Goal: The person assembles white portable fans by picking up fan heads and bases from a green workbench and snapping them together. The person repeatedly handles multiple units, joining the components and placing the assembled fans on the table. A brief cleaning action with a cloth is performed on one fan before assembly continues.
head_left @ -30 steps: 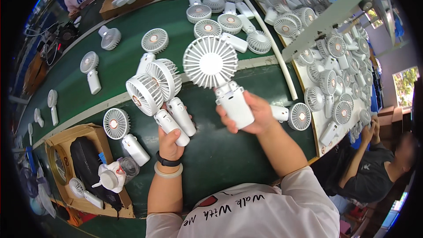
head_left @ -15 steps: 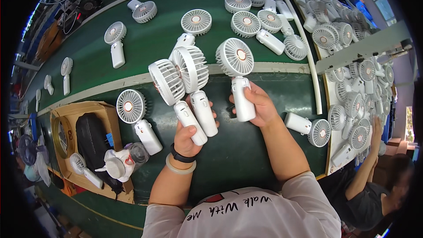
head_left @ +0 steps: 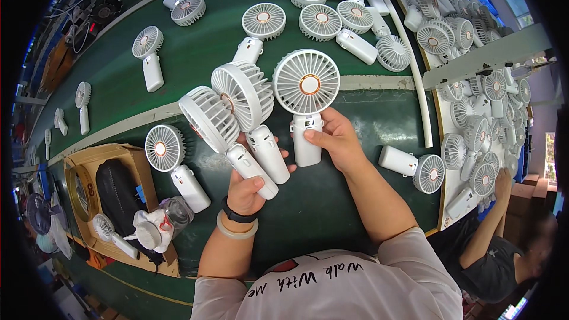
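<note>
Two white handheld fans are gripped together in my left hand, its fingers round their handles. The outer one leans left; the other fan overlaps it, and both heads tilt away. My right hand holds a third white handheld fan upright by its handle, thumb on the front, with the round grille and copper-ringed centre facing me. On the bench left of my hands lies another fan. To the right rests one more fan on its side.
Several fans lie on the green belt beyond the bench edge. A cardboard box at left holds a black case and a small fan. Beside it stands a clear-and-white bottle. At right, a board carries many piled fans, near another person's arm.
The fan in my right hand has come nearer and turned its grille toward me. The two fans in my left hand have shifted left and closer. Fans on the belt have shifted slightly.
</note>
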Motion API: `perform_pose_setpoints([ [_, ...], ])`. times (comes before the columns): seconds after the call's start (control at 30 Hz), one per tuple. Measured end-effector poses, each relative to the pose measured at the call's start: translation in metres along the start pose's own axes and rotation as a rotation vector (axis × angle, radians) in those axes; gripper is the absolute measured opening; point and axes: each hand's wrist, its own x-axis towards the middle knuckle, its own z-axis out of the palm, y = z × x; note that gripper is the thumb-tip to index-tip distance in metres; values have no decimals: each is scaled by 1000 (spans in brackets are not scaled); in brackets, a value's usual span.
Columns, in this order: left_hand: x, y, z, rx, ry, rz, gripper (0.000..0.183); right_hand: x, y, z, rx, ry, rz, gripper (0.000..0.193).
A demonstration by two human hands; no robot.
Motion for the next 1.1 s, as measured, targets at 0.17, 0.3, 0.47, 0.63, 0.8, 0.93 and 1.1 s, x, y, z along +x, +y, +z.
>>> perform_pose_setpoints([
  [0.17,0,1,1,42,-15,-17,86,0,1,5,-18,31,18,44],
  [0.3,1,2,0,117,-9,-7,87,1,0,4,-35,42,7,46],
  [0.47,-1,-1,-1,198,32,8,85,-1,1,5,-12,41,9,43],
  [0.63,-2,-1,-4,191,36,12,88,1,0,5,12,46,23,39],
  [0.8,2,1,2,234,-8,21,95,3,4,2,3,44,33,38],
  [0.93,2,1,3,247,-11,-18,98,2,7,11,27,41,-6,49],
  [1.1,-2,-5,6,586,-72,96,74,-18,31,34,-123,-80,-224,66],
])
